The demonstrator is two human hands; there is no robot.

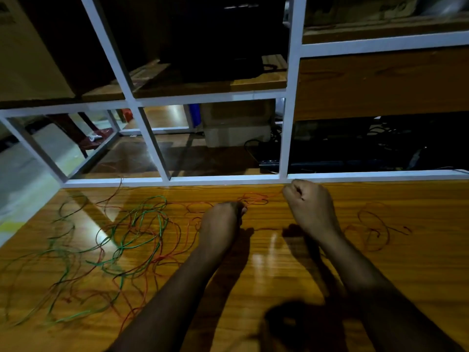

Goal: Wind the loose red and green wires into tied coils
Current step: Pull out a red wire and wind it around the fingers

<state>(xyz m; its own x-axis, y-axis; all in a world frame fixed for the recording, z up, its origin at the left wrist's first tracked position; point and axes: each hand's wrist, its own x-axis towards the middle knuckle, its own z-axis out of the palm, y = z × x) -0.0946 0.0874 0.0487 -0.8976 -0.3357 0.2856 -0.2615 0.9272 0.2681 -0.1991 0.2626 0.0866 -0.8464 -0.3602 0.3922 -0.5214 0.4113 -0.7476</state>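
A tangle of loose green wires point(142, 224) and red wires point(162, 257) sprawls over the left half of the glossy wooden table point(279, 270). My left hand point(223, 222) pinches a red wire strand point(253, 199) near the table's middle. That strand runs rightward to my right hand point(309, 204), which is curled into a fist around it near the table's far edge. Another loose loop of red wire point(375, 229) lies on the table to the right of my right arm.
A white metal frame point(228, 180) runs along the table's far edge, with wooden shelves behind it. A cardboard box point(236, 123) and black cables point(266, 153) sit on the lower level beyond. The floor drops off at the left.
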